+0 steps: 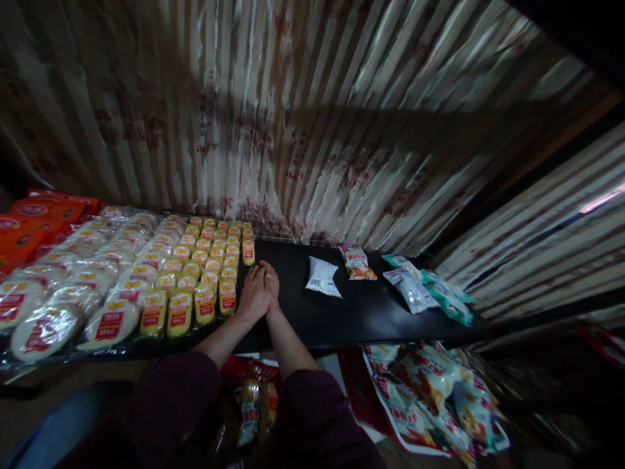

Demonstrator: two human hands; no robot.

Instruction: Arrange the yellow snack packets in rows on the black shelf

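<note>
On the black shelf, my left hand (pixel 254 294) lies just right of the yellow-wrapped packs (pixel 204 303), near the end of their rows. Its fingers stretch forward. My right hand (pixel 271 284) rests against it on the right, fingers extended and overlapping those of the left. Neither hand visibly holds anything. At the back, one yellow pack (pixel 249 252) stands close to my left fingertips. To the right of my hands a white packet (pixel 323 276) lies on the shelf.
Round clear-wrapped packs (pixel 111 322) fill the left side, with orange bags (pixel 46 212) behind. A red-and-white packet (pixel 358 264), a silvery packet (pixel 411 290) and green packets (pixel 446 296) lie to the right. Below the shelf are large snack bags (pixel 430 384). Striped sheeting (pixel 293 130) hangs behind.
</note>
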